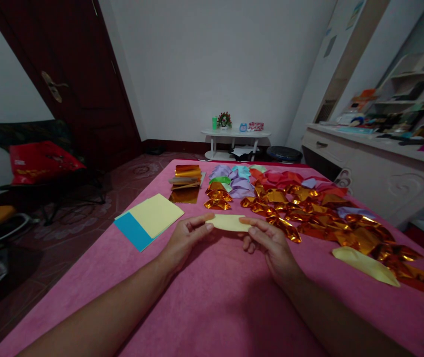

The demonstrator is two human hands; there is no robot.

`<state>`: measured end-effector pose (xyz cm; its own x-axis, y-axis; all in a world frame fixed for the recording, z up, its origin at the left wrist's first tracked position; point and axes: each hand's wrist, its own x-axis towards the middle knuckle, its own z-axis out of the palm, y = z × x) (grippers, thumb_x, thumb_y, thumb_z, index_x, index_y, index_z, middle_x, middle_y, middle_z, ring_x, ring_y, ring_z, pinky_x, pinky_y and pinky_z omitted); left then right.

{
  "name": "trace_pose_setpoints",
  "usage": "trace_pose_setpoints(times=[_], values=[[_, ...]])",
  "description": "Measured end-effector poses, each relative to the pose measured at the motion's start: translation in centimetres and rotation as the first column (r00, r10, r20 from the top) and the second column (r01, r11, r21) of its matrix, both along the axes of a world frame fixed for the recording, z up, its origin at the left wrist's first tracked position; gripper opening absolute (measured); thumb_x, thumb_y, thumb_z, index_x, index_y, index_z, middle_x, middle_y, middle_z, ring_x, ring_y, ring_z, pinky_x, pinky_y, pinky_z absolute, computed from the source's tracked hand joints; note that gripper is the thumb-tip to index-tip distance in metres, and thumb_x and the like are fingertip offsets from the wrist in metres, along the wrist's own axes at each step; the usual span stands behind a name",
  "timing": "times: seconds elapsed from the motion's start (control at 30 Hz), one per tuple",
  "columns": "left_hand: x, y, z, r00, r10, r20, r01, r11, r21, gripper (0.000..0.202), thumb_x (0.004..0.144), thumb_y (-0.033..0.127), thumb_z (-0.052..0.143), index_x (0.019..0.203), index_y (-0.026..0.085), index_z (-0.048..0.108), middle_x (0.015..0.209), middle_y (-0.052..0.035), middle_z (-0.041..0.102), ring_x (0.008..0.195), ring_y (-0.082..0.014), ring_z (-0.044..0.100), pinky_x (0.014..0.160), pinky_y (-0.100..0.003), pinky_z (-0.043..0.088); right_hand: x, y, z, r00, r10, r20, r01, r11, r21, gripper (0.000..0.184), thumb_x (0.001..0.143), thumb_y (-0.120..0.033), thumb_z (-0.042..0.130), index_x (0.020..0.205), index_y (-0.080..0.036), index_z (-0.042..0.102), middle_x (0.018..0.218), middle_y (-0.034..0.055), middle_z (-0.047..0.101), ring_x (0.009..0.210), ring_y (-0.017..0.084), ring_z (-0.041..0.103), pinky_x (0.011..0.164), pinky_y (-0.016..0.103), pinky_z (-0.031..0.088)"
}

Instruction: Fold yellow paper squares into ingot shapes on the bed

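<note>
Between my two hands is a folded strip of pale yellow paper (228, 223), held level just above the pink cloth. My left hand (189, 235) pinches its left end between thumb and fingers. At the other end, my right hand (269, 243) grips the paper the same way, its lower fingers curled beneath. To the left lie flat yellow sheets (159, 215) with a blue sheet (133, 232) showing under them. Further right on the cloth rests a folded yellow paper piece (366, 266), boat-like in shape.
Many folded gold foil pieces (360, 240) spread over the table's right side, with red ones (282, 178) and purple ones (241, 188) behind. A stack of gold foil sheets (184, 194) lies at the back left. Beyond are a small white table (234, 133) and a dresser (375, 153).
</note>
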<state>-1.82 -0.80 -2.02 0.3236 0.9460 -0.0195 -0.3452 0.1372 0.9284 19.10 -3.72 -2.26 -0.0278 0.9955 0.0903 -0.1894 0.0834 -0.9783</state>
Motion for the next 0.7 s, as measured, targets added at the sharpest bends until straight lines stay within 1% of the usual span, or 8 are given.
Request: trace_pose_setpoints(times=[0.1,0.2,0.27,0.33,0.4,0.5,0.57,0.7], values=[[0.05,-0.04,-0.02,1.000,0.011,-0.012,-0.011,1.000,-0.019,0.051,0.071,0.024,0.075,0.118,0.010,0.061,0.106,-0.0133,0.068,0.082,-0.0146,0.064,0.079,-0.027,0.051,-0.10,-0.05,0.22,1.000,0.007,0.023,-0.007,1.000,-0.007,0.038,0.076,-0.036,0.065,0.107,-0.013,0.062,0.075,0.0060,0.068,0.055,0.011,0.056,0.050,0.023,0.040],[0.07,-0.03,0.05,1.000,0.017,-0.015,-0.017,1.000,-0.017,0.051,0.071,0.023,0.075,0.118,0.011,0.061,0.111,-0.0140,0.066,0.084,-0.0154,0.064,0.080,-0.028,0.051,-0.40,-0.10,0.54,0.999,0.006,0.046,-0.004,0.999,-0.045,0.048,0.068,-0.035,0.072,0.110,-0.014,0.059,0.081,0.0062,0.069,0.055,0.010,0.055,0.050,0.023,0.041],[0.05,0.02,0.05,1.000,0.022,-0.014,-0.022,1.000,-0.009,0.050,0.070,0.024,0.075,0.118,0.012,0.062,0.112,-0.0131,0.066,0.084,-0.0152,0.064,0.080,-0.028,0.050,-0.60,-0.06,0.58,0.997,-0.005,0.071,0.011,0.997,-0.077,0.054,0.064,-0.034,0.076,0.111,-0.015,0.057,0.078,0.0043,0.068,0.054,0.010,0.055,0.050,0.023,0.041],[0.03,0.09,-0.06,0.999,0.028,-0.018,-0.028,1.000,0.004,0.049,0.071,0.025,0.075,0.117,0.013,0.063,0.108,-0.0117,0.068,0.081,-0.0141,0.064,0.078,-0.027,0.050,-0.70,0.06,0.43,0.995,-0.024,0.095,0.031,0.997,-0.076,0.052,0.064,-0.035,0.075,0.110,-0.015,0.058,0.073,0.0024,0.066,0.053,0.011,0.055,0.049,0.023,0.041],[0.03,0.16,-0.23,0.999,0.022,-0.031,-0.021,0.999,0.026,0.045,0.072,0.028,0.074,0.114,0.012,0.065,0.101,-0.0111,0.069,0.078,-0.0130,0.063,0.075,-0.025,0.050,-0.68,0.21,0.18,0.992,-0.042,0.116,0.047,0.998,-0.039,0.042,0.068,-0.037,0.072,0.101,-0.014,0.062,0.070,0.0021,0.065,0.052,0.011,0.055,0.048,0.022,0.040],[0.06,0.25,-0.49,0.999,0.002,-0.047,0.001,0.998,0.055,0.038,0.076,0.033,0.070,0.106,0.010,0.068,0.089,-0.0108,0.070,0.072,-0.0120,0.062,0.071,-0.024,0.049,-0.53,0.35,-0.05,0.984,-0.043,0.174,0.039,0.999,0.024,0.026,0.075,-0.040,0.065,0.079,-0.014,0.065,0.062,0.0017,0.062,0.049,0.010,0.053,0.047,0.022,0.039],[0.06,0.32,-0.56,0.999,0.008,-0.046,-0.006,0.998,0.056,0.035,0.078,0.035,0.068,0.100,0.008,0.069,0.081,-0.0097,0.069,0.068,-0.0116,0.061,0.070,-0.025,0.049,-0.45,0.36,-0.07,0.976,-0.035,0.216,0.027,0.999,0.043,0.027,0.078,-0.040,0.062,0.069,-0.014,0.064,0.055,0.0007,0.058,0.048,0.010,0.051,0.048,0.022,0.038],[0.02,0.45,-0.39,1.000,0.024,0.007,-0.024,0.999,0.028,0.037,0.081,0.041,0.062,0.091,0.006,0.070,0.076,-0.0105,0.068,0.064,-0.0136,0.063,0.068,-0.028,0.052,-0.36,0.32,-0.08,0.969,-0.034,0.244,0.026,0.999,0.038,0.030,0.080,-0.041,0.060,0.067,-0.014,0.064,0.052,0.0007,0.057,0.047,0.010,0.051,0.048,0.022,0.038]])
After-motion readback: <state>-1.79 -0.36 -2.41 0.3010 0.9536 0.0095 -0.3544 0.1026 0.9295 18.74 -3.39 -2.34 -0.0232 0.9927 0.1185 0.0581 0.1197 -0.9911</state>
